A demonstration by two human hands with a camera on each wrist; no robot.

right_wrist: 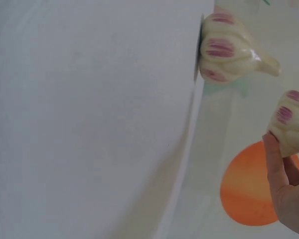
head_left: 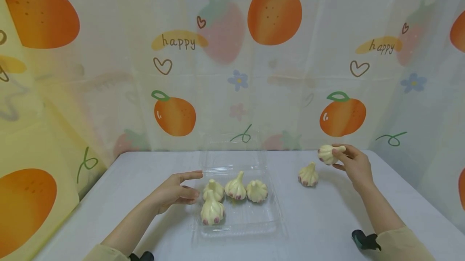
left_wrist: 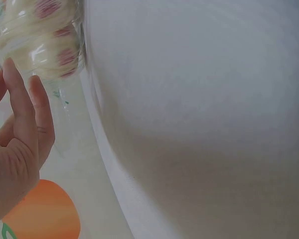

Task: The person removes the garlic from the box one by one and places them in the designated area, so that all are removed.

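In the head view, the right hand point(head_left: 354, 166) is pinching a garlic bulb point(head_left: 327, 154) between thumb and fingers, holding it above the table's far right part with its tapering neck pointing right; the surface is looking smooth and waxy, cream with purplish marks. Just below and to the left, a second bulb point(head_left: 308, 175) is standing upright on the smooth white table point(head_left: 319, 220), ribbed and rounded, narrowing to a stub. Near the middle, a clear, thin-walled plastic box point(head_left: 250, 228) is reflecting light along its ridged rim, its transparent lid point(head_left: 234, 156) standing raised at the back. Four plump bulbs point(head_left: 235, 188) are sitting inside, three across the back and one in front at the left. The left hand point(head_left: 173, 191) is holding nothing, its fingers extending loosely beside the box's left side. Behind, a softly creased sheet point(head_left: 290, 75) is hanging, printed with round oranges, hearts and flowers. In the left wrist view, the slim fingers are spreading a little apart close to the glossy clear wall, purple-streaked bulbs showing through it; whether they are touching it, I cannot tell. In the right wrist view, the fingertips are pressing the held bulb's lobed side, while the standing bulb is resting on its broad, purple-striped base, well clear of the hand.
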